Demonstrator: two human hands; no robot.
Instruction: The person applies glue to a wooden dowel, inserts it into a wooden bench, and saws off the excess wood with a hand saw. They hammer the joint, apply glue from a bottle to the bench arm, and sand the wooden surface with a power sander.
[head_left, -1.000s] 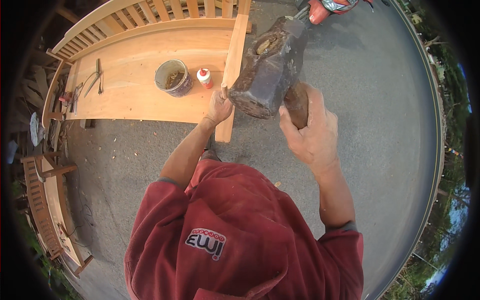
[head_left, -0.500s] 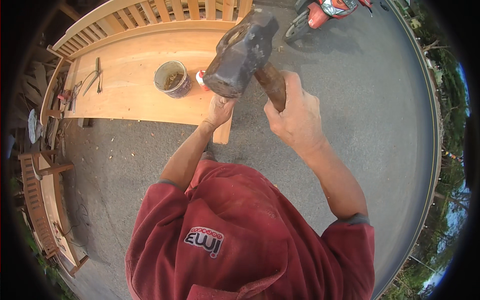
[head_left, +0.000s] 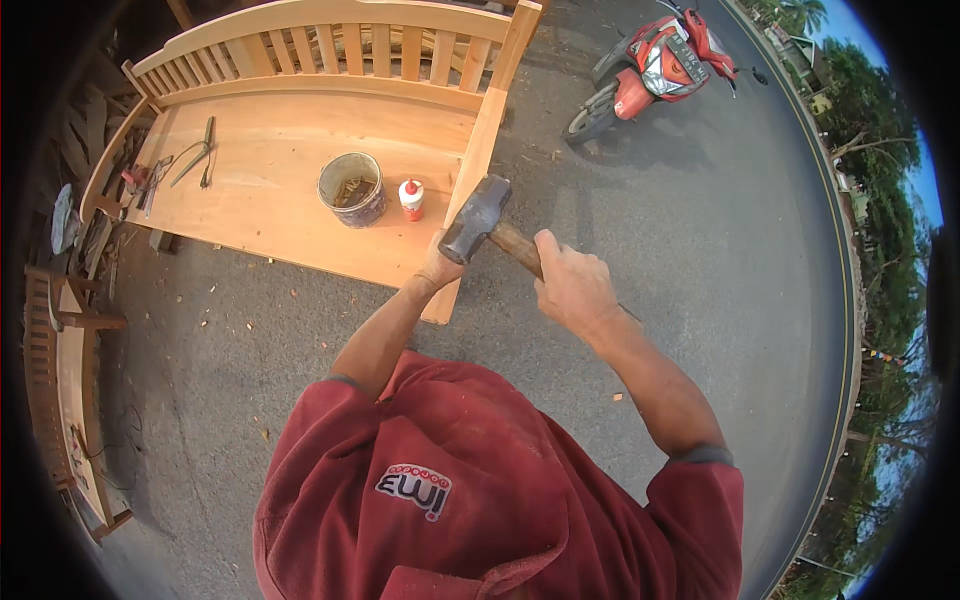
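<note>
My right hand [head_left: 578,285] is closed round the wooden handle of a sledgehammer [head_left: 476,220]. Its heavy dark steel head is over the armrest [head_left: 478,150] at the right end of a pale wooden bench [head_left: 260,215]. My left hand [head_left: 440,264] is at that armrest, just under the hammer head, which hides its fingers; whether it grips anything there cannot be seen. On the seat, left of the armrest, stands a white glue bottle [head_left: 412,200] with a red cap. Beside it is a round bucket [head_left: 351,190] with small wooden pieces inside.
Pliers-like tools [head_left: 195,155] and a cord lie on the bench's far left. A slatted backrest [head_left: 330,50] runs along the back. Another wooden bench [head_left: 78,400] stands at the left. A red motorcycle [head_left: 655,70] is parked on the asphalt at the far right, near the road edge.
The hammer has come down from high in front of me to the armrest, with my right hand still on it. The view has shifted, showing more of the backrest and motorcycle.
</note>
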